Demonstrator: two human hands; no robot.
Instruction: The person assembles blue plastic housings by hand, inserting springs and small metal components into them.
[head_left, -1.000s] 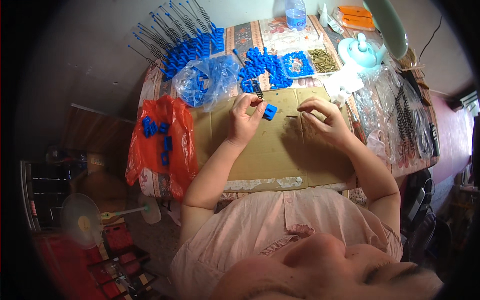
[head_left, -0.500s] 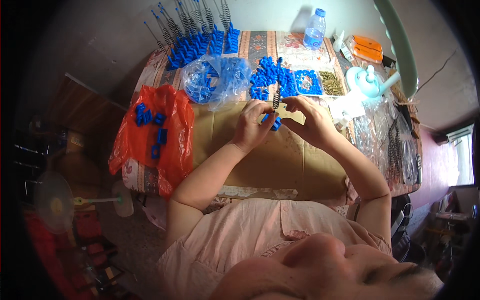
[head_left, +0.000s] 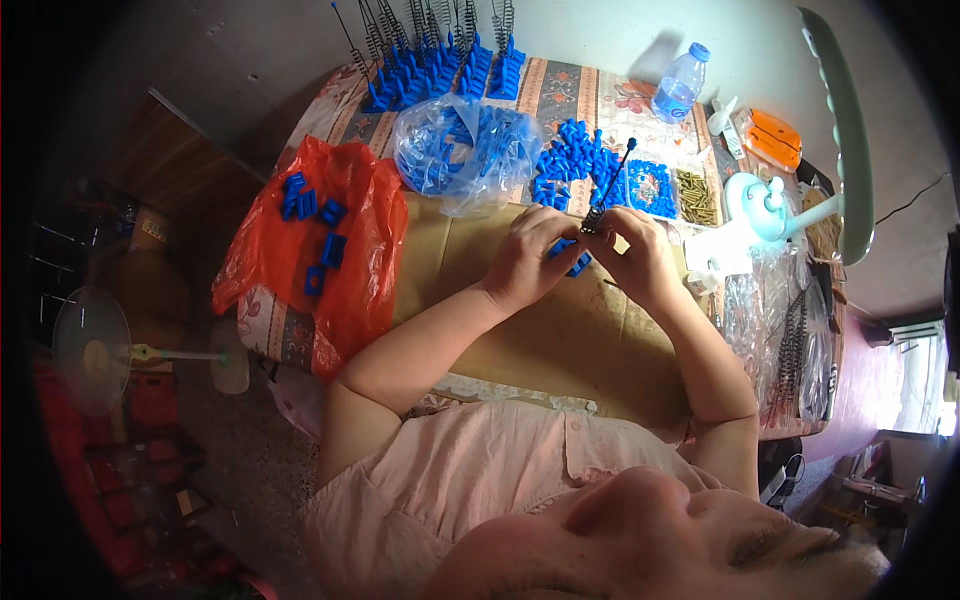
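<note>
Over the cardboard, my left hand (head_left: 528,262) grips a small blue plastic block (head_left: 573,262), its fingers curled round the far side. Out of the block's top a black coil spring (head_left: 593,216) rises, leaning away to the right. A thin black rod (head_left: 614,178) with a dark knob at its tip stands out beyond the coil. My right hand (head_left: 642,258) is closed beside it, thumb and fingertips pinching the spring's lower end close to the block. The fingers hide where spring and block meet.
Blue cone-like parts (head_left: 578,150) lie beyond my hands, beside trays of small blue pieces (head_left: 650,188) and brass-coloured pins (head_left: 695,197). A clear bag (head_left: 465,150), finished-looking spring stands (head_left: 435,75) and a red bag (head_left: 375,200) lie leftward. A lamp (head_left: 765,207) and bottle (head_left: 682,85) stand right.
My right fingers, spread apart before, have closed on the spring's lower end. The rod now leans right. The whole view has shifted, so the table sits further right.
</note>
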